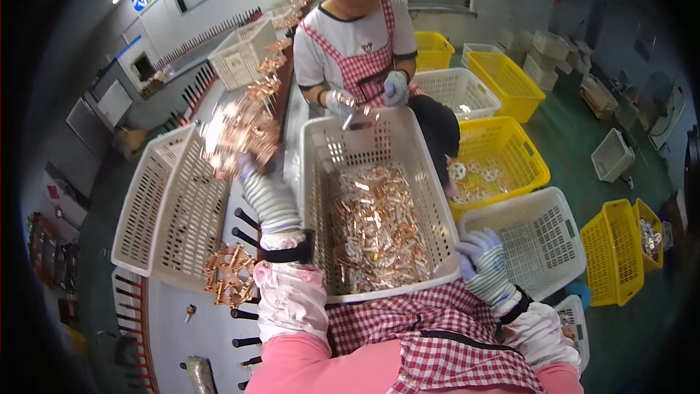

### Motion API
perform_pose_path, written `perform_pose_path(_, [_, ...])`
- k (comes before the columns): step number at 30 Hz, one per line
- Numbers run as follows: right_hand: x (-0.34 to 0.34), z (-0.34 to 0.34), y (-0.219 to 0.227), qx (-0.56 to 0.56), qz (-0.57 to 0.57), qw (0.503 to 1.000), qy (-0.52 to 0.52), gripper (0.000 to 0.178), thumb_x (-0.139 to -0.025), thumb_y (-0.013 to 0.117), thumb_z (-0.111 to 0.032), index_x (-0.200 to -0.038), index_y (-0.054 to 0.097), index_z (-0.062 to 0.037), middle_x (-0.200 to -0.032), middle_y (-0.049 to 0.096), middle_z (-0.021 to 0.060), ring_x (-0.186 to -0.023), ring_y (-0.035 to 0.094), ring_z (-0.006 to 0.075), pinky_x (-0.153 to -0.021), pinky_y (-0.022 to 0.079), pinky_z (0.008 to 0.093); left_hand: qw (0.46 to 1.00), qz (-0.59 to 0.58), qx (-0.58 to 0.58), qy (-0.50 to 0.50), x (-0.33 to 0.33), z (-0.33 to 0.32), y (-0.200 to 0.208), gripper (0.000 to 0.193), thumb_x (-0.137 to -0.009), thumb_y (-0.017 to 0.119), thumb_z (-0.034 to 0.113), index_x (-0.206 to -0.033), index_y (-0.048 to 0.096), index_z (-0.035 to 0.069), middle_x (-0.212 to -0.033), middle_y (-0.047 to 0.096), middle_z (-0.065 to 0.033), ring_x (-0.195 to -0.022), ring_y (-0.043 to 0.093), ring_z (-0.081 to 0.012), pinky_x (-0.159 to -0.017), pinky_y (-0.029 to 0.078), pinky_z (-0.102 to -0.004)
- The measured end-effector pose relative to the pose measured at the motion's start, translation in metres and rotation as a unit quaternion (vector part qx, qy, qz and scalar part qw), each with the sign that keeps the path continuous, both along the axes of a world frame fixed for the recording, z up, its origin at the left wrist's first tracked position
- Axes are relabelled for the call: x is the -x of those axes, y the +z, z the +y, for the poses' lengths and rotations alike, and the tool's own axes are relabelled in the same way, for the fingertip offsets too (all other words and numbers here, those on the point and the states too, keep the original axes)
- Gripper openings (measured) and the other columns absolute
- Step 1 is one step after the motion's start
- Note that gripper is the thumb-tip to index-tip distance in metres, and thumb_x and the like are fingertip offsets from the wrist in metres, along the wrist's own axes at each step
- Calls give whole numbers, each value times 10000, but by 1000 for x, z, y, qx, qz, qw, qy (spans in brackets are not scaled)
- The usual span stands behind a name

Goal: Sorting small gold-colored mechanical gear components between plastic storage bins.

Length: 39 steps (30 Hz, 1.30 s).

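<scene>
My left hand (264, 193), in a striped knitted glove, reaches up to a blurred cluster of shiny copper-coloured metal parts (240, 135). Its fingers are smeared and partly hidden against the cluster, so their grip does not show. In front of me a deep white plastic basket (379, 295) holds a loose heap of copper and silver metal pieces (379, 230). Close to that basket's right side is my gloved right hand (483, 259), fingers apart and nothing visible in them. A smaller ring-like cluster of copper-coloured parts (230, 274) lies beside my left forearm.
A co-worker in a checked apron (364, 73) stands across the basket, gloved hands holding a metal piece (357, 118). White baskets (186, 226) stand left, beside black-tipped pegs (246, 217). Yellow crates (503, 153) and an upright-sided white basket (536, 241) are right.
</scene>
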State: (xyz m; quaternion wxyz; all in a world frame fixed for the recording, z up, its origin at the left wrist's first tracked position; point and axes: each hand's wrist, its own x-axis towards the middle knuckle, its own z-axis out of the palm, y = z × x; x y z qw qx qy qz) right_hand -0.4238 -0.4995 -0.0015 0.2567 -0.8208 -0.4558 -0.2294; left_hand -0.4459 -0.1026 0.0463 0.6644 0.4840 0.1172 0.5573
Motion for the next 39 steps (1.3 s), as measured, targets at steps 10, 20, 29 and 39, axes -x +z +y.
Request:
perform_pose_path(10, [27,41,-13,-147,465,873,12,453,-879,588,-220,-1258,498,12,-985,630,191,-894,627,304,-801,507,374,856,67,213,-467,-59,-129,-49,330,-904,632,295,-1135,593,63,-1037,624,-17,-915,595,-119,-745,506,-263])
perform_pose_path(20, [8,103,23,-169,357,918,35,192,-888,608,-172,-858,609,17,-771,636,128,-690,626,202,-624,504,302,855,58,212,-470,-60,-85,-38,404,-882,651,313,-1163,579,32,-1098,604,-77,-990,583,-166,-860,508,-288])
perform_pose_path(29, [49,16,11,-93,281,952,73,116,-882,631,-168,-838,651,-62,-744,637,62,-675,628,207,-618,490,312,873,72,135,-462,-65,-86,0,366,-864,641,343,-1120,588,86,-1021,642,-89,-831,658,-225,-601,558,-337])
perform_pose_path(39, [-6,23,46,-184,361,914,-2,238,-926,577,-138,-1125,591,-8,-975,640,84,-882,609,167,-793,481,274,769,184,-20,-612,-90,-161,87,401,-926,574,370,-1233,502,122,-1127,580,-29,-1024,549,-167,-740,493,-353])
